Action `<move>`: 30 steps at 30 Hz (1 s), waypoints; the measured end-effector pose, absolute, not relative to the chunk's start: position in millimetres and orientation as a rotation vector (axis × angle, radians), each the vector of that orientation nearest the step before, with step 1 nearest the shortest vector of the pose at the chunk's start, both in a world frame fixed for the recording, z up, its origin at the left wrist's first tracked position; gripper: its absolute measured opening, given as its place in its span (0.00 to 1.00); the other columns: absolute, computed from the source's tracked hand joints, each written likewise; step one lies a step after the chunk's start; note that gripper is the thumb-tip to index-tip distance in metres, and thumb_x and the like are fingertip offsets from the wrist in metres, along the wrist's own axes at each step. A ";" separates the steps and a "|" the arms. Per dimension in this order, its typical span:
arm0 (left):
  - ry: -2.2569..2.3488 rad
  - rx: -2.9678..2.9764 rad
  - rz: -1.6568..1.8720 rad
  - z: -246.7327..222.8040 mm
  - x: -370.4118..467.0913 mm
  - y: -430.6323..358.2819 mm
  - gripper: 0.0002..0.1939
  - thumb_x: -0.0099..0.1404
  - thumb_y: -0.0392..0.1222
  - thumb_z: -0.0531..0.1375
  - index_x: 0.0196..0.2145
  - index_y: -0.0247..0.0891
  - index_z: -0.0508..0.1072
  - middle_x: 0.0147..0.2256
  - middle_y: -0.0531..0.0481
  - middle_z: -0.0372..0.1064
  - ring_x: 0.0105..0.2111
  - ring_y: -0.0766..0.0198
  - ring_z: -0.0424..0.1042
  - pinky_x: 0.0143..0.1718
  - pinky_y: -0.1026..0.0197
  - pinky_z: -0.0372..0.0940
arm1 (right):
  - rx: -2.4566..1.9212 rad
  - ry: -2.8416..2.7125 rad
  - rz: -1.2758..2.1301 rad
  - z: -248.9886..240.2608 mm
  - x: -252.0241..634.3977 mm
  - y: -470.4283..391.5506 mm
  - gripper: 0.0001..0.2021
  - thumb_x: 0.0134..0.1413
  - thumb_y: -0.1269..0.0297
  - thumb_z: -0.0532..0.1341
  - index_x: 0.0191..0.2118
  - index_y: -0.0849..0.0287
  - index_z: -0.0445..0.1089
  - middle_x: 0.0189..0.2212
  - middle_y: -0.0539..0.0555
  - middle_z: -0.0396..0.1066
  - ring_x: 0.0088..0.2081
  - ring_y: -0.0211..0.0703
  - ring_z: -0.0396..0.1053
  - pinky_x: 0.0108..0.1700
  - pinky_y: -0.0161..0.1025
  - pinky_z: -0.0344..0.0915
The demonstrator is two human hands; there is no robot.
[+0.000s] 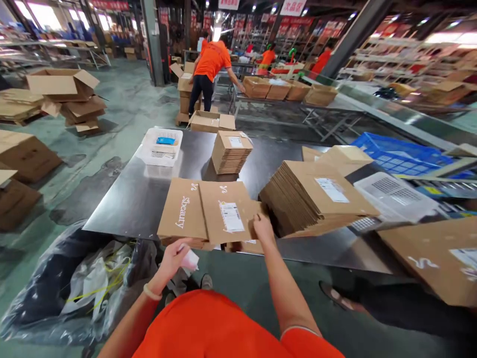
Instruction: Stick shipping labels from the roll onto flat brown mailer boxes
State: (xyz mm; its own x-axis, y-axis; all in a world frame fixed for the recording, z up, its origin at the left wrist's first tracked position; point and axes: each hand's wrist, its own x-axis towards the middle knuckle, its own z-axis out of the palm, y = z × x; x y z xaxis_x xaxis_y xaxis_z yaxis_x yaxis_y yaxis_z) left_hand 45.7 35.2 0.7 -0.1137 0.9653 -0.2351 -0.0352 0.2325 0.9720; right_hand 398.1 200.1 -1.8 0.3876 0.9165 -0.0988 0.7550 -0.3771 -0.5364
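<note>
A flattened cardboard carton (227, 196) with a white shipping label (233, 217) lies on a low stack of cartons (175, 199) printed "beauty". My right hand (264, 227) is closed on that carton's right edge. In my left hand (174, 261) is a small white and pinkish paper piece (190, 260), its exact kind unclear; the fingers are just below the stack's front edge. To the right leans a large stack of flat labelled cartons (309, 186). Farther back, a smaller carton stack (231, 151) stands on the dark table (124, 199).
A white plastic basket (162, 146) holding a blue packet sits at the table's far left. Below the left edge is a plastic-lined bin (112, 278) with scraps. Another person's leg (402, 303) and a large carton (436, 248) are at right. A co-worker (210, 64) bends ahead.
</note>
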 end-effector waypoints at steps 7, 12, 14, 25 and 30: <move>1.178 0.782 1.037 23.0 38.8 12.4 0.31 0.43 0.45 0.78 0.47 0.40 0.82 0.36 0.47 0.82 0.36 0.52 0.79 0.40 0.55 0.74 | -2.490 -1.247 0.329 29.2 445.4 168.8 0.28 0.66 0.63 0.56 0.69 0.65 0.69 0.62 0.78 0.70 0.66 0.69 0.66 0.62 0.64 0.64; 1.263 0.675 1.219 33.6 48.3 5.7 0.32 0.45 0.49 0.78 0.48 0.35 0.83 0.36 0.45 0.82 0.36 0.54 0.78 0.40 0.56 0.73 | -1.250 -1.971 1.105 10.5 309.1 109.0 0.16 0.52 0.53 0.71 0.44 0.55 0.81 0.44 0.59 0.80 0.49 0.55 0.75 0.52 0.51 0.73; 1.333 0.571 1.337 29.1 42.3 8.8 0.32 0.44 0.53 0.78 0.44 0.34 0.84 0.37 0.43 0.82 0.35 0.55 0.78 0.38 0.56 0.72 | -0.905 -2.026 1.542 -5.4 256.5 80.1 0.14 0.47 0.52 0.74 0.36 0.55 0.80 0.33 0.51 0.78 0.37 0.48 0.75 0.41 0.42 0.73; 1.298 0.321 1.388 -1.3 26.6 -20.2 0.50 0.53 0.62 0.75 0.66 0.38 0.67 0.34 0.49 0.81 0.32 0.56 0.79 0.39 0.56 0.72 | -1.107 -1.588 1.735 -10.3 189.1 69.5 0.15 0.45 0.54 0.69 0.39 0.53 0.73 0.21 0.41 0.63 0.21 0.38 0.62 0.24 0.34 0.62; 1.341 0.513 1.287 5.7 35.0 -11.2 0.28 0.40 0.45 0.80 0.39 0.33 0.82 0.34 0.44 0.83 0.33 0.56 0.79 0.42 0.54 0.72 | -1.167 -1.644 1.665 -9.1 190.5 74.4 0.13 0.46 0.52 0.69 0.34 0.55 0.76 0.22 0.46 0.70 0.23 0.41 0.67 0.26 0.37 0.66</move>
